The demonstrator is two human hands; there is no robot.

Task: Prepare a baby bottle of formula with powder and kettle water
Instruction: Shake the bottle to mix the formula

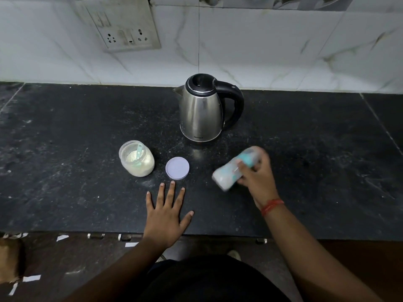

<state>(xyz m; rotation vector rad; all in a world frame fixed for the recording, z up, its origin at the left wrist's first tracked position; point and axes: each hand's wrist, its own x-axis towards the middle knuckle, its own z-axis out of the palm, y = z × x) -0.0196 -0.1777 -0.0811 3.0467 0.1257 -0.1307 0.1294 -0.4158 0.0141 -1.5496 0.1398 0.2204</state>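
In front of me is a dark, speckled black stone countertop [305, 149] running up to a white marble-tiled wall. A stainless steel electric kettle with a black lid and handle [201, 112] stands on it near the back. Nearer to me sits an open clear plastic jar of pale powder [137, 160] with a light blue scoop [139, 151] stuck in it, and just right of it a round lilac lid [177, 168] lies flat. My left hand [166, 214] rests palm-down on the stone, fingers spread.
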